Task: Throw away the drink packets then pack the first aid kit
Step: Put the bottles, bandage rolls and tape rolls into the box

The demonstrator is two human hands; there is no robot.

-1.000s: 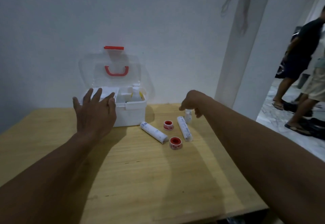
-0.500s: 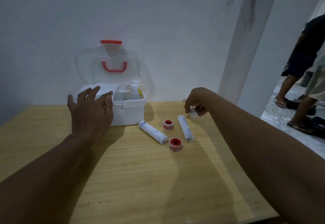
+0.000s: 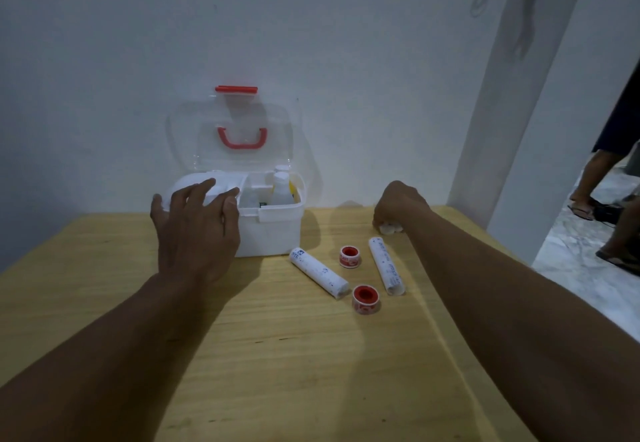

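Note:
A white first aid kit box (image 3: 277,230) stands open at the back of the wooden table (image 3: 277,355), its clear lid (image 3: 232,129) with a red handle upright against the wall. Bottles (image 3: 282,188) stand inside it. My left hand (image 3: 195,230) rests spread on the box's left front. My right hand (image 3: 398,207) is closed on a small white bottle (image 3: 389,228), held low over the table to the right of the box. Two white bandage rolls (image 3: 318,273) (image 3: 386,270) and two red-cored tape rolls (image 3: 349,256) (image 3: 365,299) lie between my arms.
A white wall is right behind the table. A white pillar (image 3: 512,95) rises at the right, next to the table's right edge. Past it, the legs of people (image 3: 602,181) stand on a marble floor.
My right hand picked the small white bottle off the table, lifted it, and now holds it a little further right and lower. My left hand stayed on the box.

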